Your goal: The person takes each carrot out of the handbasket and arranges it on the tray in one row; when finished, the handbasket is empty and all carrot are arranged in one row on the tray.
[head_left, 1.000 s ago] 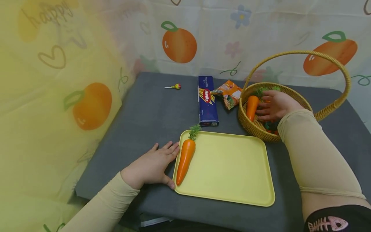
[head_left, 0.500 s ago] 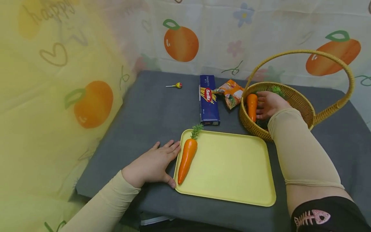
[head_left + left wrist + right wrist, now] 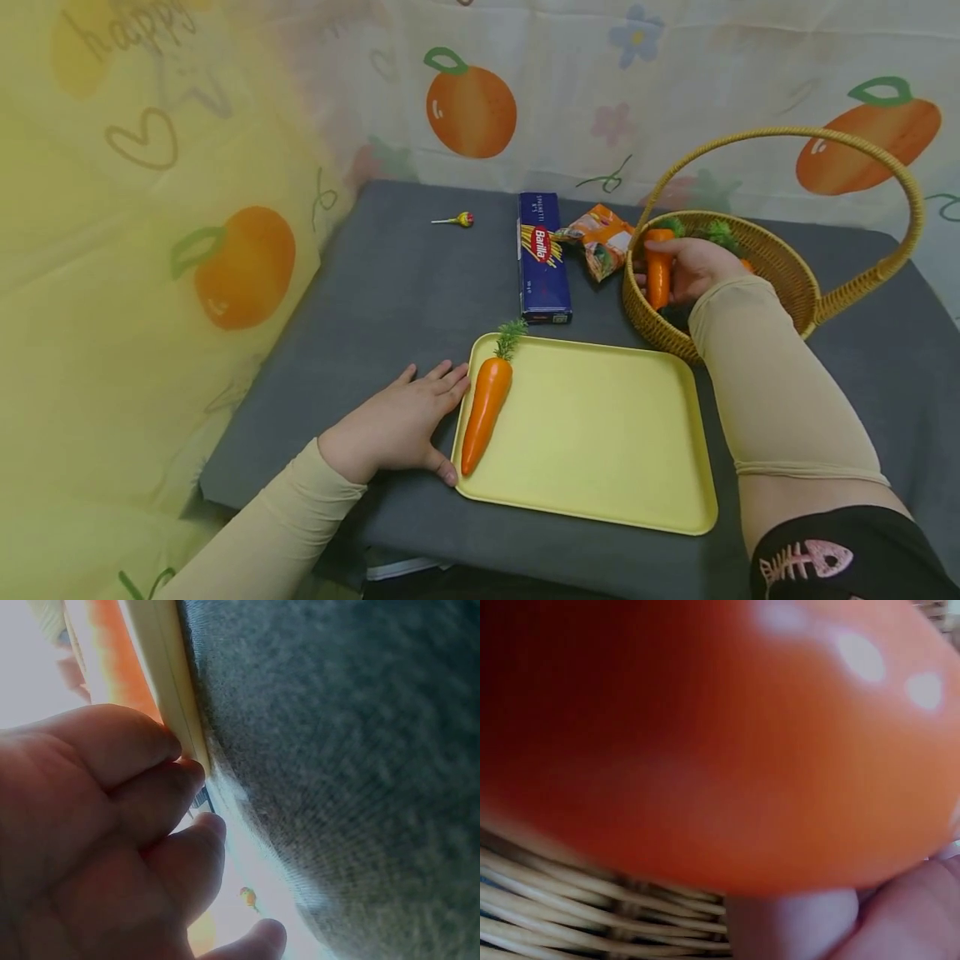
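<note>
Inside the basket (image 3: 651, 332), the right hand (image 3: 701, 268) grips a carrot (image 3: 658, 273); the left hand (image 3: 393, 427), spread, touches the tray (image 3: 592, 433).

The right hand (image 3: 699, 268) has shifted toward 9 o'clock in the wicker basket (image 3: 789, 273): 1.0 s ago its fingers were spread at the 3 o'clock side of the basket's carrot (image 3: 659, 282), and now they curl round it, thumb across its upper part. That carrot, which leaned toward 1 o'clock, now points almost straight to 12, and it sits slightly higher in the head view. The beige sleeve (image 3: 783, 392) has swung toward 9 o'clock too, covering orange pieces near the basket's 6 o'clock rim and uncovering more wickerwork around 3 o'clock.
</note>
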Tool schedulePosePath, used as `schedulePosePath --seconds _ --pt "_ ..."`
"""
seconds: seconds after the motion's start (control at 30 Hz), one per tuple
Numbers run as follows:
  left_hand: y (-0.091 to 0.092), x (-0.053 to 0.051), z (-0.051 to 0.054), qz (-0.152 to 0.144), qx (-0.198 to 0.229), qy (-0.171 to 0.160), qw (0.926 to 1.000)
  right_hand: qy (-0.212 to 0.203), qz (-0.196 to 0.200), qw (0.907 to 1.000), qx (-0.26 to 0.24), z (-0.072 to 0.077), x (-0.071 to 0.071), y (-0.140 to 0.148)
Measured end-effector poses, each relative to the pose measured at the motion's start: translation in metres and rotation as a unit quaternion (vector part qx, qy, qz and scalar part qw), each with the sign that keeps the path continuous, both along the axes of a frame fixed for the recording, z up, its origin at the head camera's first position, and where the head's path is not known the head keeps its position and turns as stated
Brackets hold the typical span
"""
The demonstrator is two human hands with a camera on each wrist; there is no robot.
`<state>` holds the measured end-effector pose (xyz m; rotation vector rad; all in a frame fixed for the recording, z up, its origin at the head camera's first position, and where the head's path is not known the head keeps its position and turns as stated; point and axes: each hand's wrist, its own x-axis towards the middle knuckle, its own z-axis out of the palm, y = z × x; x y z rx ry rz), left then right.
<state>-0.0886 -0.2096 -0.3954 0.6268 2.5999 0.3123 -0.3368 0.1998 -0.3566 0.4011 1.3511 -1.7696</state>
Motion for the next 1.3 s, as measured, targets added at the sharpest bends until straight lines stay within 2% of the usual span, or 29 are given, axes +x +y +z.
schedulePosePath --seconds 0.2,0.37,0.57,0.73,0.87,1.13,1.3 --pt "0.000 -0.001 -0.001 -0.001 -0.004 0.000 1.0000 0.029 -0.012 0.9995 -0.005 0.016 0.002 0.002" --pt "0.000 -0.002 -0.001 -0.003 -0.008 0.001 1.0000 0.065 -0.027 0.9970 -0.031 0.033 0.009 0.006" --pt "0.001 -0.003 -0.002 -0.002 -0.007 0.003 1.0000 0.111 -0.043 0.9908 -0.063 0.049 0.028 0.007" --pt "0.002 -0.003 0.000 -0.003 -0.016 0.009 0.9998 0.127 -0.050 0.9875 -0.079 0.058 0.048 0.007" --pt "0.002 -0.003 0.001 -0.005 -0.015 0.007 0.9998 0.126 -0.054 0.9829 -0.123 0.056 0.063 0.007" --pt "0.001 -0.002 0.001 -0.003 -0.017 0.009 0.9998 0.118 -0.058 0.9658 -0.223 0.041 0.099 -0.004" --pt "0.001 -0.003 0.000 -0.005 -0.016 0.009 0.9998 0.100 -0.054 0.9668 -0.229 0.032 0.121 -0.023"
